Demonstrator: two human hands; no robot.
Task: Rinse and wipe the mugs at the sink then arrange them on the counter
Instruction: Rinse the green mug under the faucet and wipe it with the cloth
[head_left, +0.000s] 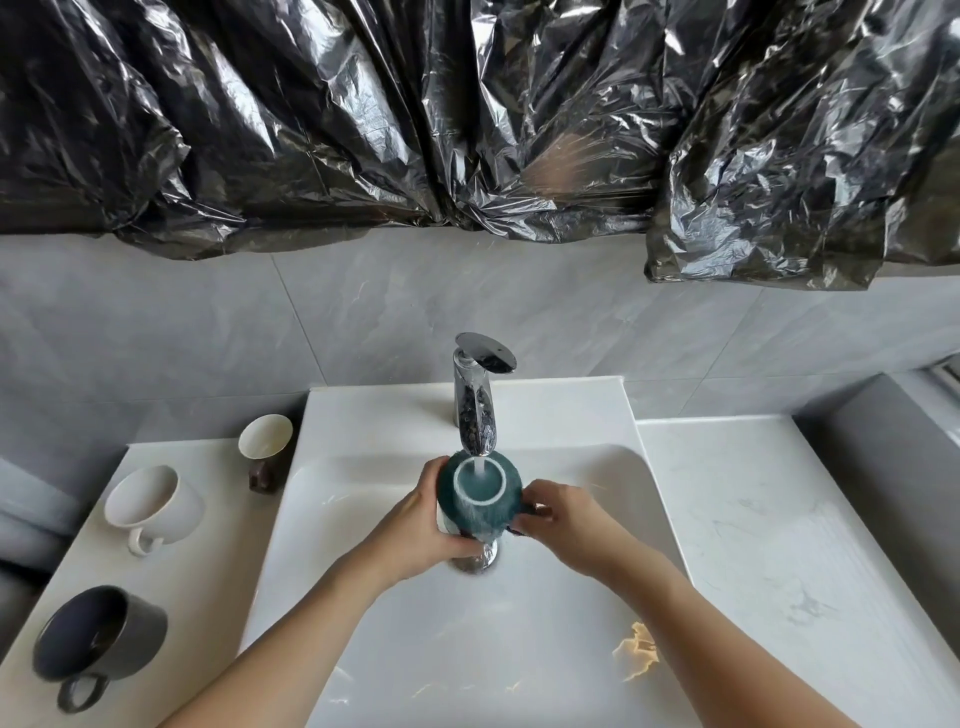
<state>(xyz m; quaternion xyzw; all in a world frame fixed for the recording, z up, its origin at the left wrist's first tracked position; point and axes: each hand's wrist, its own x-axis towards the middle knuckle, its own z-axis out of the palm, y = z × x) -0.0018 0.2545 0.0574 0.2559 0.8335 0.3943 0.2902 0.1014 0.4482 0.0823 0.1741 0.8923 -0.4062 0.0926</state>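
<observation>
Teal mug (480, 493) sits upright under running water, left hand (421, 525) and right hand (563, 514) gripping its sides.

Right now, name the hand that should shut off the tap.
Probably right. The left hand wraps the teal mug body, carrying it; the right hand only pinches at its side, freer to reach the faucet.

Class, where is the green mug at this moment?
In the head view the green mug is centre frame over the sink, under the tap, gripped between the left hand and right hand.
</observation>
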